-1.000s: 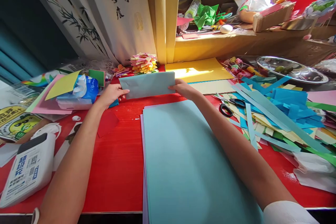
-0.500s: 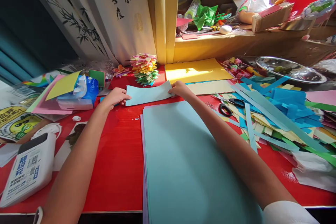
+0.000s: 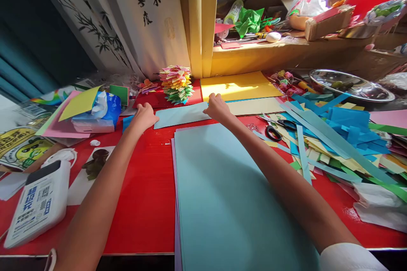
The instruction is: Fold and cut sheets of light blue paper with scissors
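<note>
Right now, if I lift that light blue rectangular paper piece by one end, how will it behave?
The light blue rectangular paper piece looks thin and lies flat, so it would probably droop from one end. It is likely very light, and may slide easily on the glossy red table when pushed.

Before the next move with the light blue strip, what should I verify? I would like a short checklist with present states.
1. Blue strip lies flat on the red table: ok.
2. Left hand rests on its left end: ok.
3. Right hand rests on its right end: ok.
4. Firm hold on the strip: cannot tell, the hands hide it.
5. Scissors lie apart from both hands: ok.
</note>
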`<action>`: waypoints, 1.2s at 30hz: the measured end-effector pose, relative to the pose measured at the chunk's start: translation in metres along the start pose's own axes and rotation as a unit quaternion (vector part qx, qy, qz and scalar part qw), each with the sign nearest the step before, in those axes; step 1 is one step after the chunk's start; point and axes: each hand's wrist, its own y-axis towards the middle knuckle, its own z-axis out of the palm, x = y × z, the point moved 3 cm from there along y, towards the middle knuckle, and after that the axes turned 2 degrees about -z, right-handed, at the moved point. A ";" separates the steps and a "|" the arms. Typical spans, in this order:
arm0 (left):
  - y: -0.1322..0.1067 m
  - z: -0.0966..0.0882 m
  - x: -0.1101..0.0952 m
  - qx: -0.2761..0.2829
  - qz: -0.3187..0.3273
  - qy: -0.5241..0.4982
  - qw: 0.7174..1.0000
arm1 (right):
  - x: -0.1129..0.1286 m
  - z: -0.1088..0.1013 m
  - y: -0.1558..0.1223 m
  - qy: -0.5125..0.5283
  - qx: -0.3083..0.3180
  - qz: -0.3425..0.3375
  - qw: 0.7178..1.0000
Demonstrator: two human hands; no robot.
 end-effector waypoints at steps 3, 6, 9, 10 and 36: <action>-0.019 -0.017 -0.037 -0.045 0.039 0.128 0.990 | 0.036 -0.033 -0.004 0.008 -0.043 -0.058 0.997; -0.061 -0.016 -0.083 0.105 0.145 0.149 0.972 | 0.079 -0.079 -0.016 0.056 -0.070 -0.128 0.988; -0.127 -0.001 -0.117 0.244 0.255 0.152 0.923 | 0.104 -0.113 -0.037 0.023 -0.043 -0.189 0.981; -0.150 0.005 -0.123 0.260 0.288 0.168 0.906 | 0.104 -0.118 -0.046 -0.017 -0.002 -0.203 0.979; -0.344 0.032 -0.081 -0.050 0.547 0.171 0.818 | 0.000 -0.085 -0.344 -0.344 0.110 -0.403 0.841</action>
